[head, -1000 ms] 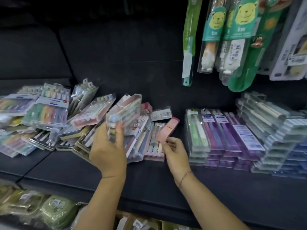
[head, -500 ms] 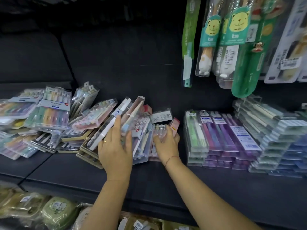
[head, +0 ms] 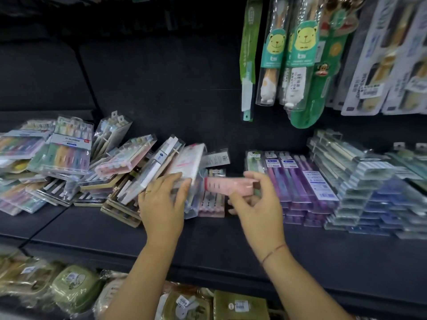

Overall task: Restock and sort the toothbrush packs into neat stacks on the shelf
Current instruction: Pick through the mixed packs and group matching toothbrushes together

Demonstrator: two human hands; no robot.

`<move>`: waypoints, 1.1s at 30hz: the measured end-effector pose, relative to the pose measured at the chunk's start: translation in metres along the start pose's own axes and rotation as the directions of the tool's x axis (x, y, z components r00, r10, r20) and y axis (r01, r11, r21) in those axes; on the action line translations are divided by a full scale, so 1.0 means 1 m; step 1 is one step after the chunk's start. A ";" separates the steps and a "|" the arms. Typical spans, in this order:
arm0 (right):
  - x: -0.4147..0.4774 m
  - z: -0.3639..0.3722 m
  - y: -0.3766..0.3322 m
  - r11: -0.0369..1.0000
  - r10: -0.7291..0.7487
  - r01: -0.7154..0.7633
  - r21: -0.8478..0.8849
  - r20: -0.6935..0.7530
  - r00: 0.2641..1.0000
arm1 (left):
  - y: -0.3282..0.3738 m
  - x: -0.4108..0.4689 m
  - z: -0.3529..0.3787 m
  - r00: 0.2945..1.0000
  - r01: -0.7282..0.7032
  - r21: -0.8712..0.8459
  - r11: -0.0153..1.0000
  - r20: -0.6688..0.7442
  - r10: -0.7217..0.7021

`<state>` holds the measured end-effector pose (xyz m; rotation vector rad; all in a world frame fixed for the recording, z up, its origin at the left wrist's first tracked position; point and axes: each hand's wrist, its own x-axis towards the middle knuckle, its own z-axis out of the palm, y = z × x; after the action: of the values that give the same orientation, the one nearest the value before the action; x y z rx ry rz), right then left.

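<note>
Two hands in the toothbrush packs, centre of frame.

R hand point(head: 256, 204) had a pink pack point(head: 227, 185) pinched between thumb and fingers point(head: 253, 175), held level just above the black shelf point(head: 208, 241), betw. the messy pile point(head: 111, 174) at left and the neat purple stack point(head: 300, 181) at right. L hand point(head: 161, 204), ring on one finger, lay w/ fingers spread flat against a tilted clear pack point(head: 187, 162) leaning on the pile; pressing, not gripping. Clear-and-blue stacks point(head: 365, 188) sat at far right, touching the purple ones. Bear-print packs point(head: 288, 51) hung upper right.
</note>
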<state>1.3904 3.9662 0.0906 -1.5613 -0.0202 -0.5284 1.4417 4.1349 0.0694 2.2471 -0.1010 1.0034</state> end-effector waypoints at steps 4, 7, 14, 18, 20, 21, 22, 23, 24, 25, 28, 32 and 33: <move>0.028 -0.017 -0.022 1.000 0.016 -0.016 0.013 -0.020 1.000 | 0.020 0.003 -0.013 0.923 -0.040 -0.296 0.954 0.355 0.149; 0.052 -0.017 -0.035 0.999 -0.030 0.030 -0.022 0.006 1.000 | 0.030 0.009 -0.010 0.844 -0.028 -0.272 0.962 0.509 0.168; 0.096 0.011 -0.036 0.999 0.024 -0.026 0.020 0.119 0.993 | 0.035 0.029 -0.004 0.875 0.113 -0.355 0.928 0.478 0.077; 0.110 0.033 -0.040 0.991 0.079 -0.095 0.094 0.167 0.983 | 0.043 0.033 0.004 0.863 0.138 -0.323 0.936 0.504 0.047; 0.122 0.044 -0.042 0.993 0.056 -0.080 0.088 0.240 0.969 | 0.049 0.038 0.007 0.911 0.186 -0.358 0.915 0.412 -0.024; 0.129 0.049 -0.042 0.994 0.067 -0.087 0.060 0.281 0.957 | 0.049 0.040 0.008 0.926 0.249 -0.419 0.873 0.368 -0.088; 0.137 0.054 -0.039 0.994 0.101 -0.109 0.009 0.311 0.945 | 0.047 0.041 0.008 0.926 0.326 -0.500 0.802 0.338 -0.167; 0.145 0.060 -0.037 0.989 0.150 -0.136 -0.064 0.321 0.935 | 0.044 0.043 0.006 0.909 0.407 -0.575 0.710 0.329 -0.255; 0.155 0.067 -0.031 0.978 0.186 -0.144 -0.154 0.315 0.931 | 0.039 0.045 0.005 0.878 0.478 -0.629 0.614 0.335 -0.341; 0.165 0.074 -0.023 0.960 0.208 -0.133 -0.248 0.307 0.929 | 0.033 0.047 0.004 0.850 0.520 -0.658 0.544 0.338 -0.404; 0.194 0.095 0.002 0.881 0.286 -0.101 -0.463 0.350 0.892 | 0.026 0.046 0.001 0.831 0.539 -0.675 0.505 0.327 -0.450; 0.221 0.115 0.024 0.817 0.493 -0.260 -0.514 0.390 0.778 | 0.028 0.041 0.001 0.808 0.570 -0.678 0.464 0.359 -0.467; 0.224 0.119 0.027 0.812 0.522 -0.293 -0.506 0.402 0.752 | 0.028 0.041 0.001 0.795 0.585 -0.681 0.440 0.374 -0.477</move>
<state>1.6355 4.0079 0.1449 -2.0188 0.0281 0.2980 1.4619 4.1202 0.1124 1.3521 0.1144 0.3252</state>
